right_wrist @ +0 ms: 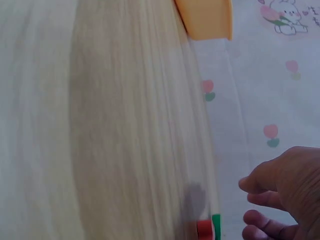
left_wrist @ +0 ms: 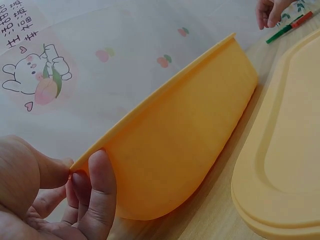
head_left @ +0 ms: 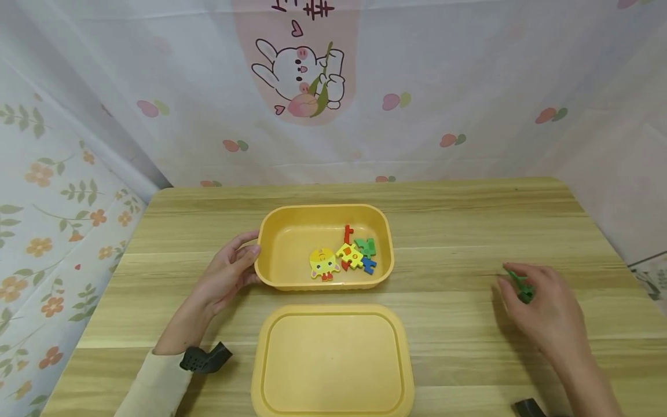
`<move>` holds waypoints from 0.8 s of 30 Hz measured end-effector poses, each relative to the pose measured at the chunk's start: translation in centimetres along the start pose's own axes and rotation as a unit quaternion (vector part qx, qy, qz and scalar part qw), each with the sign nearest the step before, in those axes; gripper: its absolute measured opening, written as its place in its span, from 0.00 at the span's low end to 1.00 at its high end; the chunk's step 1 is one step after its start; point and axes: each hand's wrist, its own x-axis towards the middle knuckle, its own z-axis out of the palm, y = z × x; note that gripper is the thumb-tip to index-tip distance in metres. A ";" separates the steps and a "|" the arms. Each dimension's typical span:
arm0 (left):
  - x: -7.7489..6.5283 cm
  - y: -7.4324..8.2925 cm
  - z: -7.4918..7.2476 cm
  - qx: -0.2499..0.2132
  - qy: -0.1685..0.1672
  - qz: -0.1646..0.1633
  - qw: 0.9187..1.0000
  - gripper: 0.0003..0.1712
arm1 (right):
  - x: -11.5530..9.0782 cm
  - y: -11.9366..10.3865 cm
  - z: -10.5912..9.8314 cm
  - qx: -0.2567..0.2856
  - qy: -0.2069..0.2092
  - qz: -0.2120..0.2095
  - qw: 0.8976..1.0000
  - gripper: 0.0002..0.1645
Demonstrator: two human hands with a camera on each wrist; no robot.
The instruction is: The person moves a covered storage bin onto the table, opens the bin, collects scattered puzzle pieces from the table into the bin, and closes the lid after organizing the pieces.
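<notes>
My left hand [head_left: 229, 269] pinches the left rim of a yellow plastic box [head_left: 281, 249], thumb at the rim and fingers against the outer wall. Inside the box lie small puzzle pieces: a yellow animal face [head_left: 324, 263], a yellow piece [head_left: 349, 255], a green one [head_left: 366, 247], a blue one [head_left: 369, 266] and red ones. Far to the right, my right hand [head_left: 547, 304] hovers with loosely bent fingers over a green piece [head_left: 523, 288]. In the left wrist view, green and red pieces [left_wrist: 289, 28] lie on the table just under that hand, apart from its fingers.
A yellow lid [head_left: 333, 362] lies flat on the wooden table [head_left: 453, 231] in front of the box. Behind the table hangs a white cloth [head_left: 417, 63] with a rabbit print. Flowered cloth [head_left: 52, 231] hangs along the left side.
</notes>
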 end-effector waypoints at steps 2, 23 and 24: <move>0.0 0.0 0.0 0.001 0.000 0.000 1.000 0.36 | -0.1 0.4 -0.1 -0.004 -0.006 0.009 1.000 0.23; -0.2 0.0 -0.1 0.004 -0.003 0.002 1.000 0.36 | -1.4 2.6 -0.7 -0.030 -0.037 0.029 0.998 0.23; -0.2 0.1 -0.1 0.004 -0.003 0.002 1.000 0.36 | -1.4 2.7 -0.8 -0.028 -0.037 0.028 0.999 0.22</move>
